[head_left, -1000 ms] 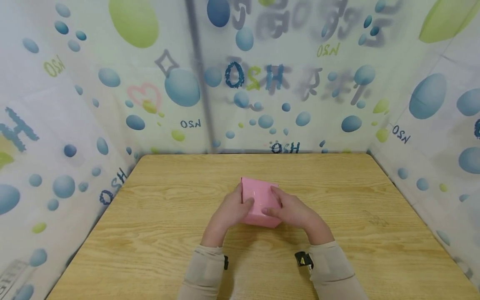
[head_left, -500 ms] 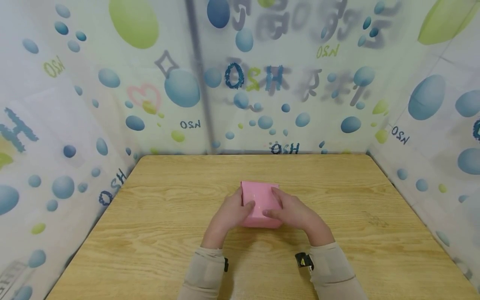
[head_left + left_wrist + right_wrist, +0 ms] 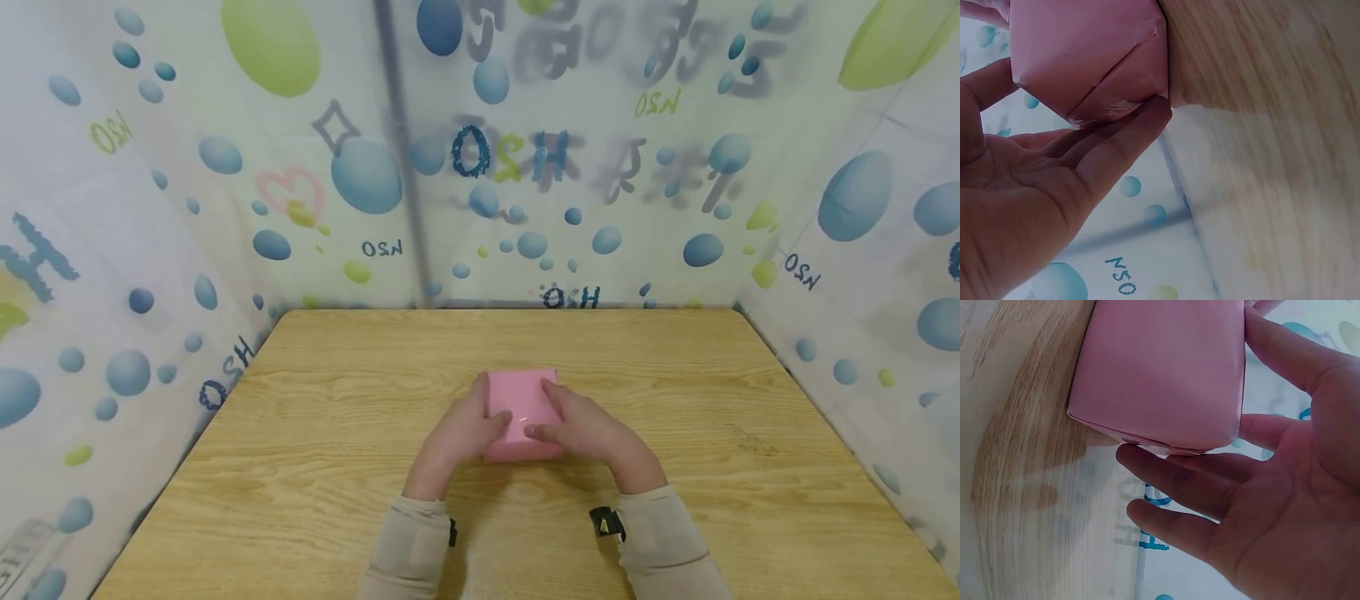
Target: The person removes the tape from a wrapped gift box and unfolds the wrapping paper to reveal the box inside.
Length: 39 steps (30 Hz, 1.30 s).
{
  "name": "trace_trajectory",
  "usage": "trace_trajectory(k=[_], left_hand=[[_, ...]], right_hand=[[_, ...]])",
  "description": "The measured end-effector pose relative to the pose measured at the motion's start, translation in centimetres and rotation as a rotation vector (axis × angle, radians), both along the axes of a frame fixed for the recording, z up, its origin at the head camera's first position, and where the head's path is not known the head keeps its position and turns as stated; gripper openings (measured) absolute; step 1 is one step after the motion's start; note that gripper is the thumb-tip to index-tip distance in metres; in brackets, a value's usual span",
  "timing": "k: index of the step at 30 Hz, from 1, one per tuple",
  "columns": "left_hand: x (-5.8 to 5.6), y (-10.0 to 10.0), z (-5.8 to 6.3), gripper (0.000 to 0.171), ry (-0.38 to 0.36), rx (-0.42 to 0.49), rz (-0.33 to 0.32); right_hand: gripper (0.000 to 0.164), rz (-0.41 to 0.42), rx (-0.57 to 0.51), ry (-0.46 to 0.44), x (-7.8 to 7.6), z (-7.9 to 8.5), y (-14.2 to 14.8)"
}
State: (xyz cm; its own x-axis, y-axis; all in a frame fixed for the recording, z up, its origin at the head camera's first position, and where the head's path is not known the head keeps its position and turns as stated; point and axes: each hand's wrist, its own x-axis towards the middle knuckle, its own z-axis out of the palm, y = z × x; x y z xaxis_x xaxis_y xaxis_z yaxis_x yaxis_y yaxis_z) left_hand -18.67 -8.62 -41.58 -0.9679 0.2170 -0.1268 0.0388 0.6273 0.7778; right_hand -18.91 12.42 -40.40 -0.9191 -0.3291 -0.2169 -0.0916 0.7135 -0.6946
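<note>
A small pink box [image 3: 523, 396], apparently wrapped in glossy paper, is at the middle of the table between both hands. My left hand [image 3: 463, 427] holds its left side, thumb on the upper face and fingers along the side. On the opposite side my right hand [image 3: 592, 427] grips it, with the thumb and a finger showing on the upper face. In the left wrist view, a folded paper flap [image 3: 1119, 81] shows at the end above the left fingertips. The right wrist view has a smooth pink face [image 3: 1160, 369], the right fingers bearing against its far end.
The wooden table [image 3: 315, 433] spreads out around the box. Behind it stands a pale wall [image 3: 637, 167] printed with blue and green drops and mirrored lettering, with similar walls at both sides. A black strap piece [image 3: 606, 521] sits at the right wrist.
Both hands have turned the pink box slightly, its far right corner swinging away, and drawn it a little nearer. The hold looks the same throughout.
</note>
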Motion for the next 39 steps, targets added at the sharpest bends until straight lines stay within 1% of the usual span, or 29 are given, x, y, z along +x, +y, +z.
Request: trace_trajectory(k=[5, 7, 21, 32, 39], left_hand=[[0.00, 0.07, -0.01, 0.076, 0.002, -0.051, -0.022], [-0.02, 0.07, -0.05, 0.075, 0.004, -0.058, -0.028], [0.08, -0.01, 0.03, 0.073, -0.001, -0.068, -0.046], [0.20, 0.02, 0.11, 0.073, -0.008, -0.058, -0.040], [0.14, 0.06, 0.08, 0.073, -0.010, -0.069, -0.036]], right_hand=[[0.087, -0.003, 0.009, 0.003, -0.08, -0.13, 0.04], [0.087, -0.008, 0.012, 0.000, -0.14, -0.18, 0.04], [0.088, 0.003, 0.016, 0.006, 0.03, -0.22, -0.04], [0.087, -0.008, 0.034, 0.002, -0.07, -0.30, -0.11], [0.087, -0.004, 0.034, 0.005, -0.01, -0.24, -0.12]])
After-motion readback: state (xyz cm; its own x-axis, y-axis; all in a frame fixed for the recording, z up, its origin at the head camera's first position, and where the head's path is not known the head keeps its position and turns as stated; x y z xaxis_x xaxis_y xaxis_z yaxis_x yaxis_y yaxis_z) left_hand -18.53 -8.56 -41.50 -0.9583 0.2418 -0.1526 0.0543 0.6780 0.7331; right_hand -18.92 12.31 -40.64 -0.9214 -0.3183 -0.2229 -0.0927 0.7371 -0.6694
